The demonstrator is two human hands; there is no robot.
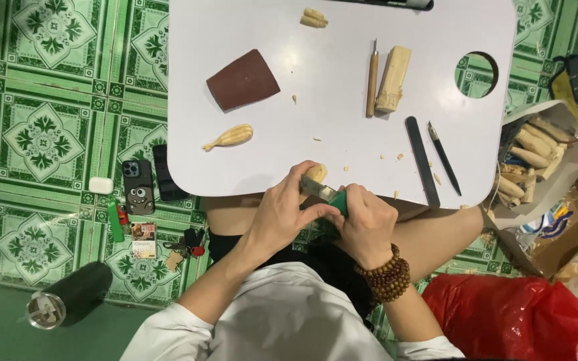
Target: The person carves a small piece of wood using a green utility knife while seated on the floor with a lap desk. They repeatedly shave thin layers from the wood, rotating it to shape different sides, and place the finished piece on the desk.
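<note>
left hand [282,210] clasping small pale carved wood piece [316,173] at near edge of white lap table [342,80], piece mostly hidden, right hand [368,224] gripping green-handled knife [322,193], blade aimed up-left at wood, long axis diagonal

On the white lap table [342,134], the brown sandpaper sheet [242,79] lies to the left. The pale carved wooden fish [230,137] lies in front of it. The square wooden block [393,79] lies right of the wooden-handled carving tool [372,79], touching it. The long black file [422,160] lies beside the thin black knife [444,158]. Both hands meet at the table's near edge, the left hand [282,214] beside the right hand [368,224].
</note>
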